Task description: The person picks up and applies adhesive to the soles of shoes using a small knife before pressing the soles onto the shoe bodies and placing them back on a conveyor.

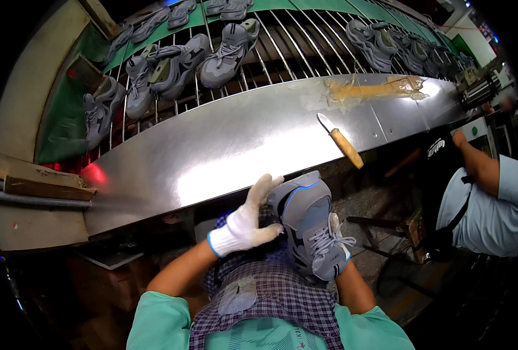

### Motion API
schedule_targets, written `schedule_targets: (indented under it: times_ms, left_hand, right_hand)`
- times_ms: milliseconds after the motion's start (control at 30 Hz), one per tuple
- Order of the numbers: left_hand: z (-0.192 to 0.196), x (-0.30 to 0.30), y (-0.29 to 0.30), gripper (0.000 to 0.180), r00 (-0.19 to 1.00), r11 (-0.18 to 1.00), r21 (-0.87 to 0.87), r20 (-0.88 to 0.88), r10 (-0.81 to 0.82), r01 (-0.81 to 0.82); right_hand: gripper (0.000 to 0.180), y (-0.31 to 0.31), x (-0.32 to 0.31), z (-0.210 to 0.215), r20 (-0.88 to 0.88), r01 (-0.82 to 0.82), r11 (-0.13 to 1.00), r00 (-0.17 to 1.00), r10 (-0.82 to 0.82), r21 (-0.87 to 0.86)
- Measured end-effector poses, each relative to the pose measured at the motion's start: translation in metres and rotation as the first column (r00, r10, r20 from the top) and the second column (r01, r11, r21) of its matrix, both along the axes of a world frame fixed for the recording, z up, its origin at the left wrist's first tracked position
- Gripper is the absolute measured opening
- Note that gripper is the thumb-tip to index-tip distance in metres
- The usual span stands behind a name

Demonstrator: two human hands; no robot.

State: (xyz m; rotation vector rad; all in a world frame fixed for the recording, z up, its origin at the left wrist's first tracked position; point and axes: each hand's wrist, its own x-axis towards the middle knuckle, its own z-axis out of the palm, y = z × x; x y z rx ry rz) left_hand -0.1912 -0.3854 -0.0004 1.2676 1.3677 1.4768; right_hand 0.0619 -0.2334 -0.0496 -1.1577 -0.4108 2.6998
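Note:
A grey lace-up sneaker [307,216] with a blue line along its toe is tilted up in front of my apron, its toe toward the bench. Behind it, my right hand [334,223] in a white glove is closed on the shoe; only a finger and part of the cuff show past its edge. My left hand [244,226], also gloved, is beside the shoe's left edge, fingers stretched and thumb apart. Whether its fingertips touch the shoe I cannot tell. A knife [345,147] with a yellowish handle lies on the metal bench [148,181], its handle overhanging the near edge.
Beyond the bench, several grey sneakers [229,53] stand on a rack of metal rods [279,49]. Brown tape [375,90] covers part of the bench's far right. At the right is another person in a light shirt [483,210]. A wooden-edged post [49,188] borders the left.

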Motion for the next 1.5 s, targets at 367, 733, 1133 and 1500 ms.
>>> schedule_targets:
  times_ms: [367, 733, 1133, 1500]
  left_hand:
    - [0.044, 0.004, 0.017, 0.069, 0.989, 0.989, -0.036, 0.028, 0.147, -0.146]
    - [0.031, 0.017, -0.012, 0.075, 0.973, 0.984, -0.148, 0.19, 0.129, -0.101]
    - [0.017, 0.05, -0.021, 0.075, 0.958, 0.97, 0.025, -0.155, 0.243, -0.242]
    - [0.107, -0.018, -0.013, 0.042, 0.902, 0.904, -0.004, -0.055, 0.427, -0.428]
  right_hand:
    - [0.069, -0.004, -0.027, 0.038, -0.198, 0.068, 0.988, 0.979, -0.041, 0.135]
    - [0.059, -0.037, -0.029, 0.048, 0.108, 0.041, 0.979, 0.992, -0.064, 0.202]
    - [0.083, -0.039, -0.026, 0.054, 0.032, 0.036, 0.981, 0.999, -0.043, 0.192]
    - [0.075, -0.023, -0.055, 0.055, -0.294, 0.015, 0.999, 0.955, -0.029, -0.051]
